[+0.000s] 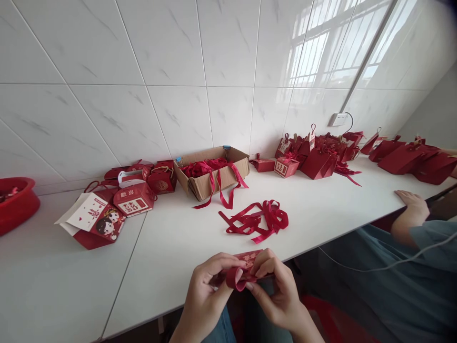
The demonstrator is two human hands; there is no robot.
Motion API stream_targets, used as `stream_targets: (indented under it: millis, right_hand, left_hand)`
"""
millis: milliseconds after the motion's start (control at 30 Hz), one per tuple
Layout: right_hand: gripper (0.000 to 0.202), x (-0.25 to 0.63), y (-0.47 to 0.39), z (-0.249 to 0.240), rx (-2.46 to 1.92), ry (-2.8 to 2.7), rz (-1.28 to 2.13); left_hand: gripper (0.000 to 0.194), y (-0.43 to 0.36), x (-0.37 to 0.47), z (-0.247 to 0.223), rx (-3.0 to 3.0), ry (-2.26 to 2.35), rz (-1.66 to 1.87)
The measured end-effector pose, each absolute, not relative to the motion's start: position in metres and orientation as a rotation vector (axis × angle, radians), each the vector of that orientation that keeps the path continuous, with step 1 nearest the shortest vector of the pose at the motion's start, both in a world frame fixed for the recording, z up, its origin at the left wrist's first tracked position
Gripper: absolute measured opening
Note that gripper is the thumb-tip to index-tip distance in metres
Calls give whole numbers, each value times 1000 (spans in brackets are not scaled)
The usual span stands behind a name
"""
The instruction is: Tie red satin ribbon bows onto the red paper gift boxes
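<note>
Between my two hands, at the table's near edge, is a red paper gift box with a red ribbon loop on its top. My left hand grips the box and the base of the loop from the left, thumb in front. My right hand pinches the ribbon on the right, with its fingers curled over the box. Most of the box is hidden behind my fingers. Just beyond lies a loose heap of red ribbon on the white table.
An open cardboard box of red ribbons stands by the tiled wall. Several red gift boxes sit left of it, near a red basin. More red boxes are piled at right. A co-worker's hand rests on the table's right edge.
</note>
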State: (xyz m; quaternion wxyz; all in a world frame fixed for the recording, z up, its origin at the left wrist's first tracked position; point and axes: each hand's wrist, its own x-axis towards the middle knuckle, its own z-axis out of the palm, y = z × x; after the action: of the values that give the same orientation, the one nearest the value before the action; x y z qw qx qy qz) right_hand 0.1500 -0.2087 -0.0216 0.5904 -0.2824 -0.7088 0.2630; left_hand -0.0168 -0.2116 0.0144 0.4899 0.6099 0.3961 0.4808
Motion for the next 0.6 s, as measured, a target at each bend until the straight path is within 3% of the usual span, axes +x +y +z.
stream_targets:
  millis: [200, 467, 600]
  right_hand:
    - [23, 148, -209, -23, -695, -1628, 618]
    - [28, 144, -210, -21, -572, -1611, 526]
    - [29, 145, -210, -19, -540, -1653, 492]
  left_hand:
    - [16, -214, -21, 15, 1667, 849, 1177]
    - [56, -226, -30, 7, 1811, 859, 1138]
    - [57, -225, -30, 5, 1834, 850, 1151]
